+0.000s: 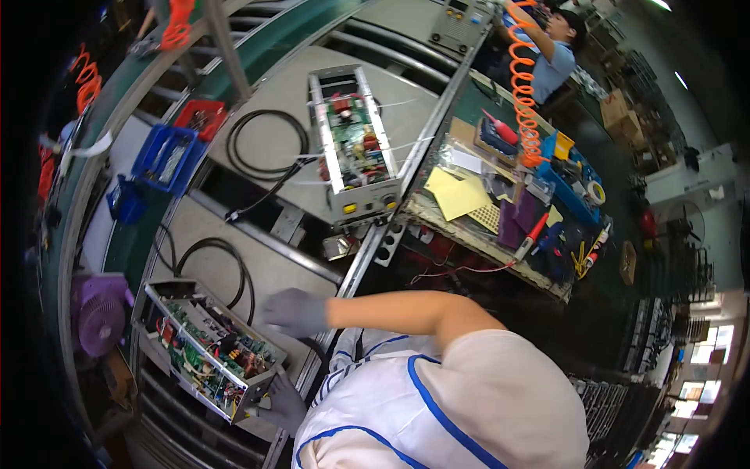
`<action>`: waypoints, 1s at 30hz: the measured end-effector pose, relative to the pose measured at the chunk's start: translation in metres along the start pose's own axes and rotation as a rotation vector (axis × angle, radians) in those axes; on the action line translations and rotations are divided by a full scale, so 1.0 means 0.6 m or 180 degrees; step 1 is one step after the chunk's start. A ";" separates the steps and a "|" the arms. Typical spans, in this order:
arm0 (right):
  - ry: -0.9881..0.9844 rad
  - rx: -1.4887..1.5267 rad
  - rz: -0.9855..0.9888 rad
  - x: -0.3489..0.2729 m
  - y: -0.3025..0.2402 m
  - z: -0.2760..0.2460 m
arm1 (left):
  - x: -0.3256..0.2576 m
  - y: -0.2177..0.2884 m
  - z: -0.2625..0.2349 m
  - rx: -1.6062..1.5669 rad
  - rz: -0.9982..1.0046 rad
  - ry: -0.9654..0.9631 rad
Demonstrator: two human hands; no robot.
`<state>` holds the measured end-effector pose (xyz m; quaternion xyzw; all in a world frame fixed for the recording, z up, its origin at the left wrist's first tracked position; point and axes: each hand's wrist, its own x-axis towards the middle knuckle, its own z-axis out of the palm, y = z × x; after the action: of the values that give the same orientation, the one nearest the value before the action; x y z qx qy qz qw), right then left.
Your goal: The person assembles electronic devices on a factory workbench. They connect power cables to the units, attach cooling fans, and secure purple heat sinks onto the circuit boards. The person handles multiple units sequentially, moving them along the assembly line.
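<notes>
An open metal chassis (211,344) packed with green circuit boards and wires lies on the conveyor at the lower left. My left hand (286,408), in a grey glove, grips the front-panel end of this chassis, its fingers around the panel's edge. My right hand (295,311), also gloved in grey, is above the board near the chassis's upper right side. Its fingers look blurred and partly hidden, so what they hold does not show. A black cable (248,270) lies looped behind the chassis, close to my right hand.
Farther up the line stands a second open chassis (355,137) beside a coiled black cable (269,113). Blue (166,156) and red (201,119) parts bins sit left, above a purple fan (101,316). A cluttered workbench (500,195) is at right; orange coiled hose (522,86) hangs near a co-worker (556,66).
</notes>
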<state>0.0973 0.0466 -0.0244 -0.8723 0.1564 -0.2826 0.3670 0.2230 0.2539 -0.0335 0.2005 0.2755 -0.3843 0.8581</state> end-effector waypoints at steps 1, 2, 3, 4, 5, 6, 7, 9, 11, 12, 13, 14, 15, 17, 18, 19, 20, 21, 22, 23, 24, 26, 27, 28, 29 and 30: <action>-0.0077 -0.0042 0.0113 -0.078 0.014 -0.041 | -0.003 -0.019 0.002 -0.0016 -0.0023 0.0012; 0.0907 -0.0501 -0.0191 -0.160 0.039 -0.069 | 0.001 -0.033 -0.005 -0.0282 -0.0065 -0.0166; 0.1050 -0.0725 0.0477 -0.214 0.024 -0.136 | 0.007 -0.042 -0.013 -0.0312 -0.0126 -0.0214; 0.1171 -0.1127 0.1513 -0.279 0.030 -0.187 | 0.011 -0.053 -0.019 -0.0363 -0.0177 -0.0261; 0.1617 -0.1537 0.1836 -0.362 0.073 -0.234 | -0.006 -0.088 0.007 -0.0283 -0.0006 -0.0228; 0.2054 -0.1327 0.3263 -0.384 0.042 -0.303 | -0.026 -0.117 0.031 -0.0231 0.0222 -0.0188; 0.2561 -0.1901 0.3353 -0.484 0.085 -0.343 | -0.034 -0.128 0.028 -0.0236 0.0115 -0.0144; 0.2280 -0.2352 0.5064 -0.609 0.104 -0.423 | -0.019 -0.126 0.025 -0.0117 0.0074 -0.0094; 0.2129 -0.2439 0.5899 -0.675 0.134 -0.443 | -0.004 -0.129 0.021 0.0129 0.0137 -0.0049; 0.1985 -0.2390 0.6130 -0.694 0.144 -0.444 | 0.001 -0.131 0.020 0.0260 0.0164 0.0056; 0.1803 -0.2336 0.6343 -0.706 0.153 -0.443 | -0.002 -0.136 0.020 0.0383 0.0219 0.0173; 0.1794 -0.2305 0.6305 -0.704 0.158 -0.442 | -0.004 -0.149 0.027 0.0476 0.0376 0.0223; 0.1941 -0.2370 0.6157 -0.713 0.163 -0.430 | -0.005 -0.139 0.021 0.0620 0.0344 0.0117; 0.2329 -0.2570 0.5760 -0.726 0.170 -0.417 | 0.014 -0.122 0.003 0.0801 0.0242 -0.0139; 0.2372 -0.2344 0.5851 -0.719 0.163 -0.426 | 0.025 -0.112 -0.003 0.0536 0.0062 -0.0048; 0.2404 -0.2120 0.5965 -0.714 0.152 -0.429 | 0.024 -0.127 0.000 0.0537 0.0158 0.0105; 0.2465 -0.1983 0.6037 -0.719 0.149 -0.432 | 0.019 -0.144 0.012 0.0557 0.0259 0.0277; 0.2504 -0.1928 0.6043 -0.715 0.134 -0.440 | 0.013 -0.155 0.020 0.0590 0.0364 0.0474; 0.2600 -0.1859 0.6105 -0.702 0.121 -0.450 | 0.011 -0.166 0.029 0.0631 0.0432 0.0543; 0.2693 -0.1806 0.6172 -0.692 0.106 -0.457 | 0.019 -0.157 0.018 0.0758 0.0291 0.0612; 0.2819 -0.1941 0.5816 -0.701 0.101 -0.451 | 0.026 -0.149 0.010 0.0927 0.0149 0.0710; 0.3021 -0.2160 0.5126 -0.721 0.093 -0.426 | 0.015 -0.137 -0.002 0.1356 -0.0250 0.0482; 0.2871 -0.2049 0.4907 -0.693 0.064 -0.422 | 0.023 -0.110 -0.041 0.1864 -0.0358 0.0159; 0.2931 -0.1331 0.4464 -0.676 0.044 -0.417 | 0.044 -0.087 -0.105 0.2328 -0.0461 -0.0156; 0.3014 -0.0651 0.4032 -0.663 0.024 -0.409 | 0.031 -0.094 -0.114 0.2708 -0.0759 -0.0282; 0.3463 0.0795 0.3398 -0.631 0.000 -0.394 | 0.010 -0.099 -0.119 0.3094 -0.1029 -0.0446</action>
<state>-0.3457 0.0982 -0.0327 -0.3691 0.6812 -0.4719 0.4208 0.1581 0.2530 -0.1000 0.5046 0.0344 -0.6081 0.6118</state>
